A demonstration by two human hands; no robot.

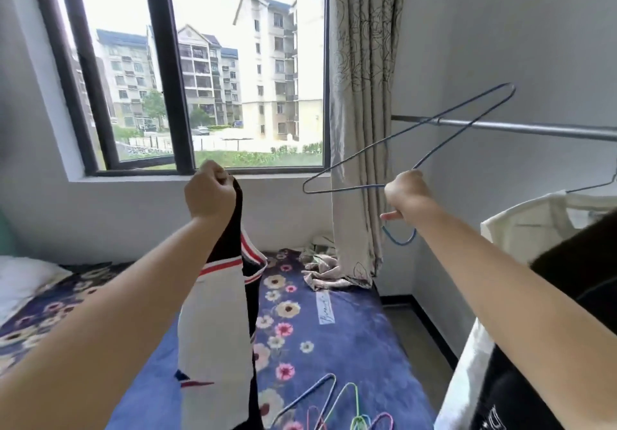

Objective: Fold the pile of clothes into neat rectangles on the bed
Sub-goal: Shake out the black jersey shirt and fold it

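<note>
We have our left hand [209, 192] raised at window-sill height, fingers curled tight round the bunched top of a black and white garment [217, 322] with red stripes, which hangs straight down from that fist over the bed [334, 322]. Our right hand [405, 196] is clamped on a blue wire hanger [434, 132] near its neck — the hook curls out below the fist, while the triangle of wire points up and away, its far corner crossing in front of the metal rail [534, 127] on the right wall. The two hands are well apart, and the hanger is clear of the garment. Below us the bed carries a dark blue sheet printed with flowers; near its lower edge lie several loose hangers [337, 406] in blue, green, pink and purple, overlapping one another. At the far end of the bed a crumpled pale cloth [325, 271] sits against the foot of the patterned curtain [364, 112], and a white pillow [23, 279] lies at the left. On the right a cream garment [527, 229] hangs from the rail, with a black one [581, 272] just in front of it — both still on hangers. Behind it all the window [187, 72] looks out on apartment blocks.
</note>
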